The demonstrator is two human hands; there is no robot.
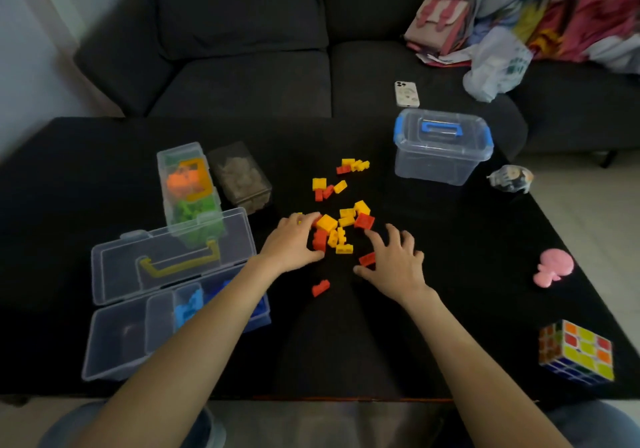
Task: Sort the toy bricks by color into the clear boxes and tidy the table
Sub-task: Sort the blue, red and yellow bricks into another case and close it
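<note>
While both hands work the loose heap of red and yellow bricks point(341, 229) at mid-table, the entry is taken relative to that heap.

Left hand point(294, 243): at the heap's left edge, fingers curled over a few bricks, a yellow one showing under the knuckles, thumb against a red brick point(319, 239). Gripping, by the look of it; how many pieces it holds cannot be told.

Right hand point(394, 264): at the heap's right and near edge, fingers spread and relaxed, holding nothing; a red flat brick point(367, 259) lies just beside the thumb and forefinger, long axis slanting up to the right.

Stray red brick point(320, 287): on the near side of the heap, between the wrists, about equally near to either hand.

Open long case with blue bricks point(180, 309): left of the heap and nearer the person, beside the left forearm.

Tall clear box of orange and green bricks point(188, 188): left of the heap, farther back.

Lidded clear box with blue handle point(441, 146): right of the heap and beyond it, shut, apparently empty.

Judgement: red and yellow remain unsorted; the right hand is better placed for the flat red brick.
</note>
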